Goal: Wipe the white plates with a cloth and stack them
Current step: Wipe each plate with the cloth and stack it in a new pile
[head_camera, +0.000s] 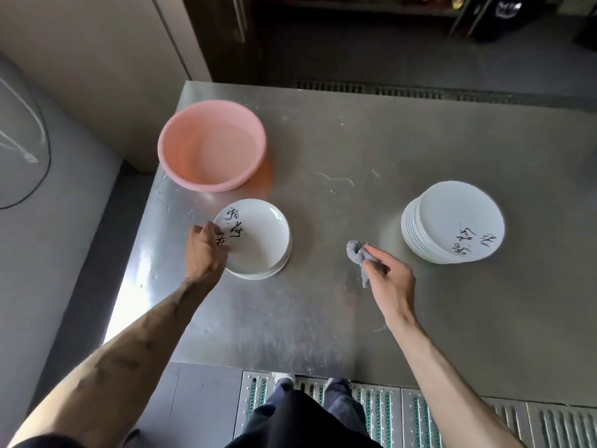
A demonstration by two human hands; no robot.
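A short stack of white plates (261, 244) with black brush lettering sits left of centre on the steel table (355, 150). My left hand (205, 250) grips the near-left rim of the top plate, fingers curled over its edge. My right hand (392, 279) holds a bunched grey cloth (358, 255) just above the table, between the two stacks and touching neither. A taller stack of white plates (452, 221), also lettered, stands at the right.
A pink plastic basin (211, 150) holding some water stands behind the left stack. The table's left edge runs close beside my left hand. A metal floor grate (387, 412) and my shoes lie below the near edge.
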